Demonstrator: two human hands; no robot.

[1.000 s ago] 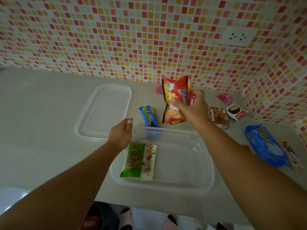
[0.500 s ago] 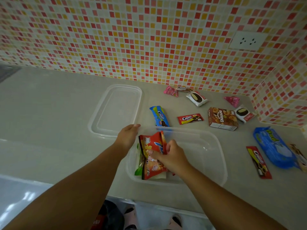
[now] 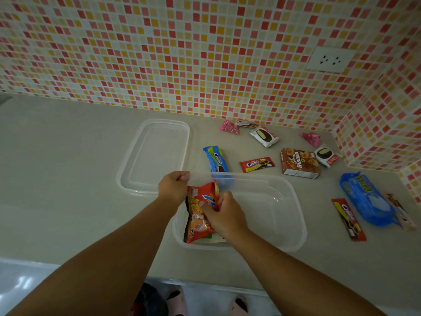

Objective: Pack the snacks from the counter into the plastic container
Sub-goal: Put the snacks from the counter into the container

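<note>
Packing is at an early stage, by the look of it. The clear plastic container (image 3: 284,215) sits on the pale, matte surface (image 3: 68,179), near its front edge. The right hand (image 3: 224,215) is closed around the upper end of a red chip bag (image 3: 198,215), crinkly and glossy, pressing it into the container's left end. A sliver of green and white wrapper (image 3: 213,237) shows beneath the bag; what it is cannot be read. The left hand (image 3: 174,187) pinches the container's far left rim, fingers curled over it, apparently steadying it. Most of the container floor is bare. Still out on the surface: a blue biscuit pack (image 3: 216,158) just beyond the far rim, a small red biscuit sachet (image 3: 257,164), a brown cardboard box (image 3: 299,164), two white cake wrappers (image 3: 264,137) (image 3: 327,155), two pink pyramid-shaped packets (image 3: 229,127) (image 3: 311,139), a large blue pack (image 3: 366,199), a long red bar (image 3: 348,220). The lid (image 3: 155,156), thin and translucent with rounded corners, lies flat to the left of the container.
</note>
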